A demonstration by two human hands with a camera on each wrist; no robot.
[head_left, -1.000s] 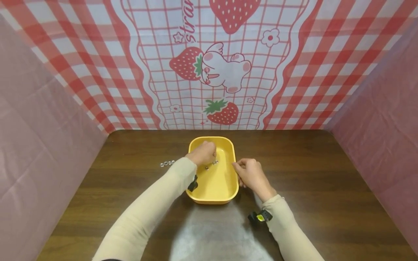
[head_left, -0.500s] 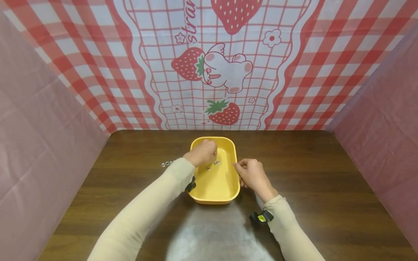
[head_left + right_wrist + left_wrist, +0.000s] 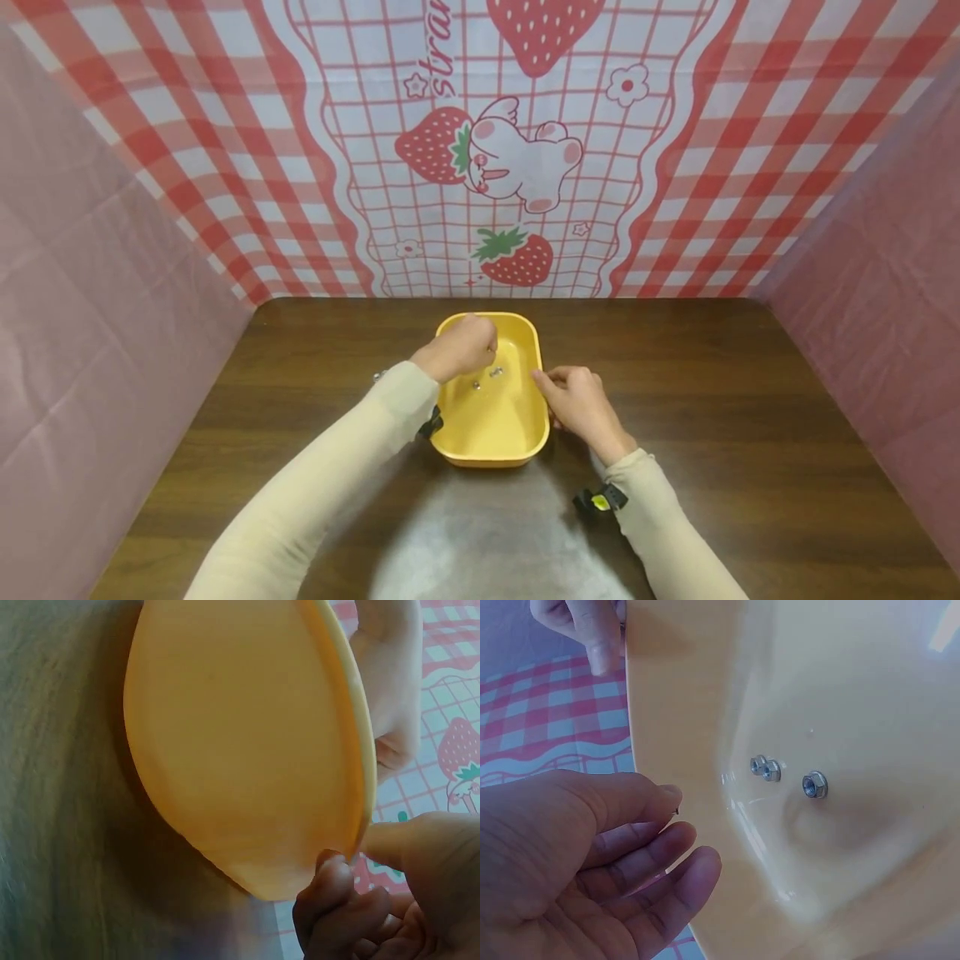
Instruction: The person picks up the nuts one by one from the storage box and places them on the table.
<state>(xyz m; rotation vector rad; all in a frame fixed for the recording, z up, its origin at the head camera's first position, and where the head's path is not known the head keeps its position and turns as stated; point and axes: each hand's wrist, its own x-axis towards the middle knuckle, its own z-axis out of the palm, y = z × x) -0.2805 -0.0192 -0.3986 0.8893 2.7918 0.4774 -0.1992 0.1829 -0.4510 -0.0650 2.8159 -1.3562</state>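
In the head view my left hand (image 3: 465, 343) is over the far left part of a yellow tray (image 3: 495, 429). Its thumb and index finger pinch a small metal piece (image 3: 676, 812), mostly hidden behind the fingertips. On the tray floor lie a pair of flange nuts (image 3: 770, 771) touching each other and a single flange nut (image 3: 815, 784) a little apart. My right hand (image 3: 585, 408) holds the tray's right wall, with the thumb at the rim and curled fingers against the outer side.
Metal nuts (image 3: 378, 376) lie on the wooden table (image 3: 300, 417) left of the tray, partly covered by the left sleeve (image 3: 337, 467). A checked strawberry cloth (image 3: 517, 258) hangs behind, with pink cloth walls (image 3: 862, 250) at both sides.
My left hand has shifted slightly up and to the left, and its sleeve now covers more of the nuts on the table. The right hand stays at the tray's rim.
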